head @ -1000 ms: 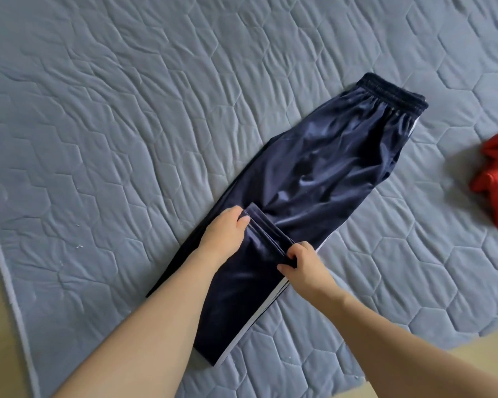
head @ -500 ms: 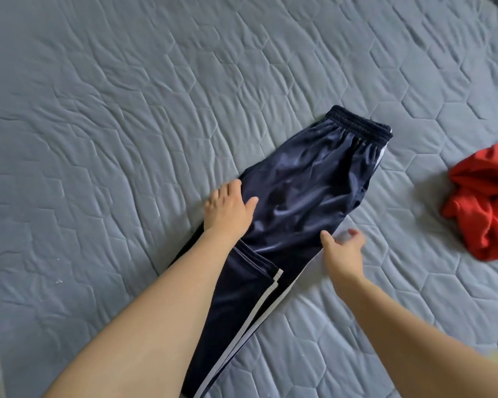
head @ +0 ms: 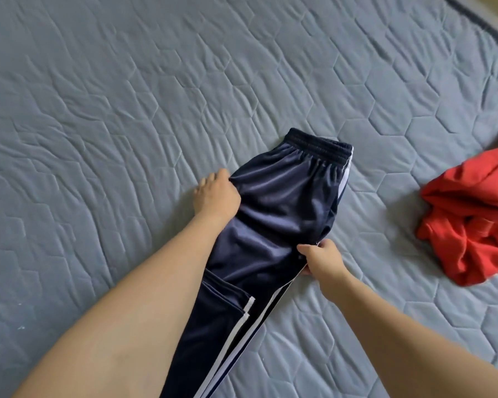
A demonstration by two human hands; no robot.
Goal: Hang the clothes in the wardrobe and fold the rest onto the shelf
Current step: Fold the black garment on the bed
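Note:
Dark navy track trousers (head: 282, 208) with white side stripes lie flat on the grey quilted mattress (head: 127, 110), waistband at the far end, legs running toward me. The cuff end is folded up over the legs near my left forearm. My left hand (head: 216, 196) is at the trousers' left edge below the waistband, fingers curled, gripping the fabric edge there. At the right side seam, mid-thigh, my right hand (head: 321, 261) pinches the striped edge between thumb and fingers.
A crumpled red garment (head: 472, 222) lies on the mattress to the right, apart from the trousers. The mattress's dark-trimmed edge (head: 477, 21) shows at the top right corner.
Both hands let go of the folded cuff and moved up the trousers. The left went from lying flat on the fabric to gripping the left edge; the right now pinches the right seam.

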